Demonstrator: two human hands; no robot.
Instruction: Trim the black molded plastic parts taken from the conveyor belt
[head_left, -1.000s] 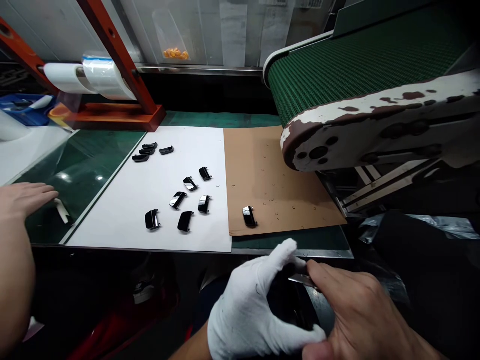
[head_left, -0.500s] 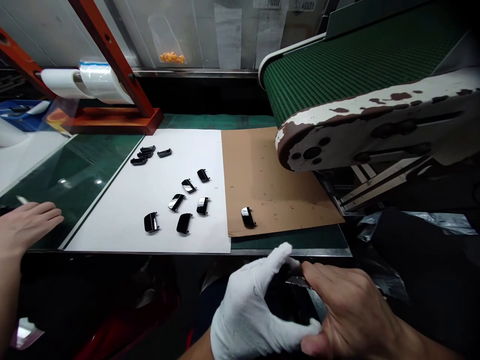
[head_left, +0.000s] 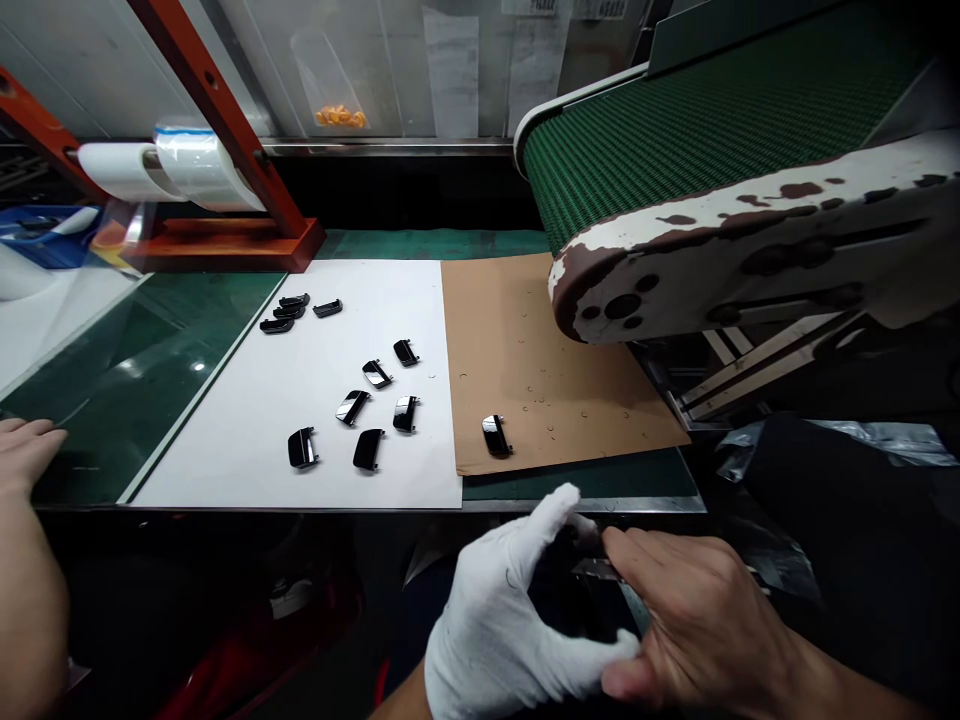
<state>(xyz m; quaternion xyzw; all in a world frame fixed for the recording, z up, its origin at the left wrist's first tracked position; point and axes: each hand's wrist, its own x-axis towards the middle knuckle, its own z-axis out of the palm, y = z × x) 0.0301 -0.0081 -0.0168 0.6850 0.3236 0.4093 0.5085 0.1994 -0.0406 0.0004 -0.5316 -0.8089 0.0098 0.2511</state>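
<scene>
My left hand, in a white glove, curls at the bottom centre with its thumb and fingers spread around a dark piece. That piece blends into the black background, so its outline is unclear. My bare right hand is closed on a knife whose thin metal blade points left into the space between my gloved fingers. Just beyond my hands, one glossy black plastic piece lies on brown cardboard. Several similar pieces are scattered over the white sheet.
A green conveyor belt with a chipped frame overhangs the right side. An orange stand carries film rolls at the back left. Another person's hand is at the left edge. Thin curled shavings dot the cardboard.
The other person's hand has drawn back toward the left edge. My two hands hold nearly the same pose, and the black pieces lie where they were.
</scene>
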